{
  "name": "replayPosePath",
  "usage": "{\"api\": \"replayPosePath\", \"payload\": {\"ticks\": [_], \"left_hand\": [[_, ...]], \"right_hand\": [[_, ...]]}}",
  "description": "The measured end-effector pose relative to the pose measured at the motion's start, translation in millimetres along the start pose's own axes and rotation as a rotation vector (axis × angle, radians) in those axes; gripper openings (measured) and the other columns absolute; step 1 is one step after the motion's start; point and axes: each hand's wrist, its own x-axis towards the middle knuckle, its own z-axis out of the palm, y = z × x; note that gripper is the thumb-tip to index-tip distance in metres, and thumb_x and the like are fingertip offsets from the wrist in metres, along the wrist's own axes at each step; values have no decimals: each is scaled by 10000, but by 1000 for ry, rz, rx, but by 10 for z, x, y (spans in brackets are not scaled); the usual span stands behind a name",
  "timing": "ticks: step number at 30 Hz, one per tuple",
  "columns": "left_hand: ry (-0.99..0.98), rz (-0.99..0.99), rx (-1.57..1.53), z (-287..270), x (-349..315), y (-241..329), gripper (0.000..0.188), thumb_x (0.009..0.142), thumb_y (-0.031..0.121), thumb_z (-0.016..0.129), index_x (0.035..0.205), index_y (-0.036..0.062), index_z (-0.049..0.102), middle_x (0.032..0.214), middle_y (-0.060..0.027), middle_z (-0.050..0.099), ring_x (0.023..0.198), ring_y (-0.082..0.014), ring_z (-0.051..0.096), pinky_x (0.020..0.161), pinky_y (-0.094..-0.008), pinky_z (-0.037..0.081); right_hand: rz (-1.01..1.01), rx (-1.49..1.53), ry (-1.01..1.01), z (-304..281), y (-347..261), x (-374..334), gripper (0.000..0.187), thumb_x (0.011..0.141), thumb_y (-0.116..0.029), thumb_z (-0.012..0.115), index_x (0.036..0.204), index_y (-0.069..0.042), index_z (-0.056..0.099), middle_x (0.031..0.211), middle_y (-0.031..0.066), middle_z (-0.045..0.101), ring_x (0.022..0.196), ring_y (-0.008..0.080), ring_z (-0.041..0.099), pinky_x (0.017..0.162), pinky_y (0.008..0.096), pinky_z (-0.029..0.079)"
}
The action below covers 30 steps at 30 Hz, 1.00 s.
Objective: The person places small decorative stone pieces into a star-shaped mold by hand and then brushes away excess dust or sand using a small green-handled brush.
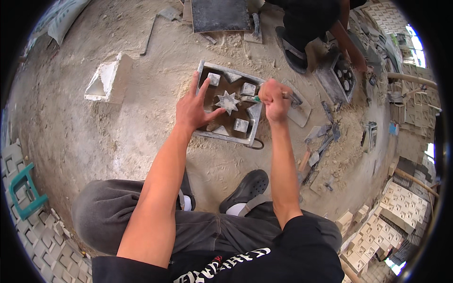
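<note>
A square metal mould (pixel 229 137) lies on the ground in front of me, with a raised eight-pointed star (pixel 228 102) at its middle. Small blocks (pixel 241 125) and triangular pieces (pixel 232 77) stand around the star and along the walls. My left hand (pixel 191 106) rests over the mould's left wall, fingers spread and holding nothing. Over the right wall, my right hand (pixel 275 100) is closed round a slim brush-like tool (pixel 250 99) with a green part. Its tip points inward, near the star; whether it touches the mould I cannot tell.
To the left sits a whitish box-shaped block (pixel 111 80). Several trowels and tools (pixel 325 137) lie in sand at right. A co-worker's hand (pixel 357 61) is by another mould (pixel 336 78). Patterned blocks (pixel 406 203) are stacked lower right; a teal stool (pixel 26 191) stands left.
</note>
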Motion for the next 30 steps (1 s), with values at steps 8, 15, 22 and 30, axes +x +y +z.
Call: {"api": "replayPosePath", "payload": {"ticks": [8, 15, 22, 30], "left_hand": [[-19, -2, -22, 8, 16, 35, 983, 663, 672, 708, 1443, 185, 360, 1526, -173, 270, 1060, -344, 617, 756, -409, 547], [-44, -19, 8, -17, -11, 19, 981, 663, 670, 709, 1441, 181, 363, 1528, -174, 264, 1038, -345, 629, 725, -406, 553], [-27, -6, -21, 5, 44, 82, 970, 663, 663, 714, 1429, 172, 377, 1525, -178, 269, 1031, -345, 631, 724, -411, 553], [-64, -23, -29, -4, 44, 97, 972, 660, 667, 714, 1426, 170, 384, 1518, -187, 282, 1030, -361, 629, 715, -407, 553]], "right_hand": [[-200, -52, 110, 73, -87, -113, 442, 938, -149, 473, 536, -59, 314, 496, 1, 335, 448, 92, 282, 442, 288, 219], [-124, -46, 210, 192, -41, -61, 450, 942, -127, 440, 526, -72, 278, 476, 5, 309, 421, 98, 264, 424, 295, 221], [-77, -117, 291, 68, 264, -51, 454, 945, -149, 445, 524, -91, 284, 460, -4, 319, 417, 94, 315, 422, 272, 244], [-195, -198, 348, 86, 314, -56, 474, 953, -159, 487, 520, -108, 301, 489, -22, 354, 438, 70, 315, 413, 269, 225]]}}
